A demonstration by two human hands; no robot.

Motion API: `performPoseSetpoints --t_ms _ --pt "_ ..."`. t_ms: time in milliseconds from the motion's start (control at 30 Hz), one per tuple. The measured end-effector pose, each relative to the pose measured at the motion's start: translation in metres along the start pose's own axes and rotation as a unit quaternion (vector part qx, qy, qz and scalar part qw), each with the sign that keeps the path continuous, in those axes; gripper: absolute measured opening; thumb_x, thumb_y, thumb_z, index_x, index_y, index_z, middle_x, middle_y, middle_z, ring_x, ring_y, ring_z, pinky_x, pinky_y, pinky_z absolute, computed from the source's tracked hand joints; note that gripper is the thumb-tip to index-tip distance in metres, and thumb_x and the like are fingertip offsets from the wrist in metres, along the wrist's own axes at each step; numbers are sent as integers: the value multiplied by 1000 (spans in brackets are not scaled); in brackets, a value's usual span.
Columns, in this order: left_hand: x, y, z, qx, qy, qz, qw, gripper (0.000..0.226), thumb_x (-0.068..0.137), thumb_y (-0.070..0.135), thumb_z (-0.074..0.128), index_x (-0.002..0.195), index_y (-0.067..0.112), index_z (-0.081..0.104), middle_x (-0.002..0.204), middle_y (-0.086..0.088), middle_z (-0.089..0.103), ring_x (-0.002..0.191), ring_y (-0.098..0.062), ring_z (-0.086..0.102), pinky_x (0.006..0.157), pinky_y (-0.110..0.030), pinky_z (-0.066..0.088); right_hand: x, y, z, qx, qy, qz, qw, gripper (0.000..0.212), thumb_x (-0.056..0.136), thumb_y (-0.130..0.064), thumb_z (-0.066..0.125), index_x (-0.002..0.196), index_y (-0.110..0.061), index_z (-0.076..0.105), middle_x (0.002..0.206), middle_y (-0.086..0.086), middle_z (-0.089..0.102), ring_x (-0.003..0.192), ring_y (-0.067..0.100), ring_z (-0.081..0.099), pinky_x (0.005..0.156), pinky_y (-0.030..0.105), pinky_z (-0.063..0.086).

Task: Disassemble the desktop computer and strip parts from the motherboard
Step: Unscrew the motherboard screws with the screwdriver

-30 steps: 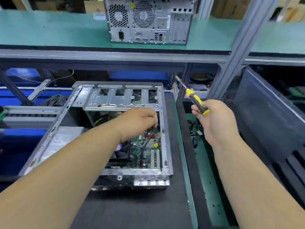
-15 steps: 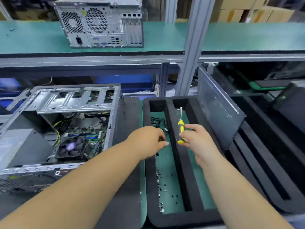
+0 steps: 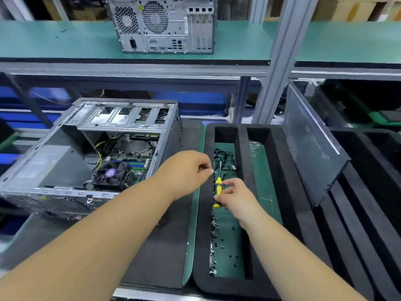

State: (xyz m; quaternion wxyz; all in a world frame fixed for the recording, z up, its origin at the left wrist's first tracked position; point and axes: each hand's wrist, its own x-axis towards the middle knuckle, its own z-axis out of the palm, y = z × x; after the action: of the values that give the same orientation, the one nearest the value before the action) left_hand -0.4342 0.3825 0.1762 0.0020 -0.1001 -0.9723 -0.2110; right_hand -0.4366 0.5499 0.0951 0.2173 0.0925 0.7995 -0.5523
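The right hand [image 3: 235, 197] grips a yellow-handled screwdriver [image 3: 218, 190] over the black foam tray [image 3: 275, 170], loose screws [image 3: 213, 235] just beneath its wrist. The left hand [image 3: 186, 172] hovers beside the screwdriver's shaft, fingertips pinched together — whether on something small, I cannot tell. The opened computer case [image 3: 86, 153] lies on the desk to the left of both hands — motherboard [image 3: 130, 166] showing inside.

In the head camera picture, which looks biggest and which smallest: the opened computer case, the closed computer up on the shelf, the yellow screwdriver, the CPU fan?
1. Opened computer case
2. Closed computer on the shelf; it sits farther away, so its true size may match the case
3. CPU fan
4. Yellow screwdriver
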Motion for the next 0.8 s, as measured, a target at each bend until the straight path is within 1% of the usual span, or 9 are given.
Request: performPoseSetpoints --t_ms 67,100,200,333,433,500,567,733,800 --pt "-5 -3 -6 -4 1 -10 1000 12 90 34 59 79 34 59 81 12 58 76 -8 53 70 -28 46 6 4 17 -14 -24 0 1000 45 85 -10 74 121 -17 49 90 1 67 72 13 65 54 18 49" --pt "-7 -5 -8 -6 5 -16 1000 11 90 32 59 79 35 59 83 11 59 77 -8 53 72 -28 46 8 6 25 -26 -32 0 999 45 85 -8 73 121 -16 48 85 -1 66 68 13 65 49 15 44" --pt "-16 -11 -15 -9 23 -27 999 7 89 29 59 83 32 62 86 10 59 74 -5 51 72 -26 44 17 12 44 -103 -46 -13 994 44 85 -13 73 120 -19 48 84 -4 64 71 11 64 51 18 44" --pt "-28 -21 -23 -21 45 -40 998 8 88 25 60 89 30 65 86 12 56 72 0 51 71 -24 46 25 18 61 -159 -49 -6 986 41 83 -15 72 116 -19 48 101 5 67 83 19 70 77 36 58" --pt "-35 -30 -29 -34 58 -43 997 9 88 24 61 90 31 66 88 11 56 73 -1 53 72 -24 47 26 19 68 -192 -43 -7 981 41 83 -16 71 116 -19 47 100 4 68 78 17 70 69 32 57" --pt "-39 -37 -32 -44 67 -44 996 10 87 24 61 89 32 66 88 12 56 74 -2 54 74 -25 48 26 19 71 -220 -38 -14 975 41 82 -19 72 116 -20 47 102 3 66 72 12 65 53 25 49" --pt "-42 -46 -36 -54 77 -45 995 11 87 24 61 88 33 66 86 14 55 73 -2 53 73 -25 49 25 17 73 -239 -32 -24 970 39 83 -25 72 114 -20 48 102 2 64 68 9 60 45 20 39" --pt "-48 -76 -49 -79 82 -45 992 10 87 24 60 86 32 65 86 14 55 72 -5 55 71 -27 50 25 9 75 -252 4 -21 968 26 89 -33 65 106 -20 49 97 0 60 66 6 54 42 19 34" --pt "-50 -91 -57 -86 81 -52 992 10 88 23 60 84 31 63 84 13 57 69 -7 55 68 -27 50 27 2 74 -261 21 -16 965 27 90 -33 64 108 -19 49 99 0 59 71 10 54 54 26 38"
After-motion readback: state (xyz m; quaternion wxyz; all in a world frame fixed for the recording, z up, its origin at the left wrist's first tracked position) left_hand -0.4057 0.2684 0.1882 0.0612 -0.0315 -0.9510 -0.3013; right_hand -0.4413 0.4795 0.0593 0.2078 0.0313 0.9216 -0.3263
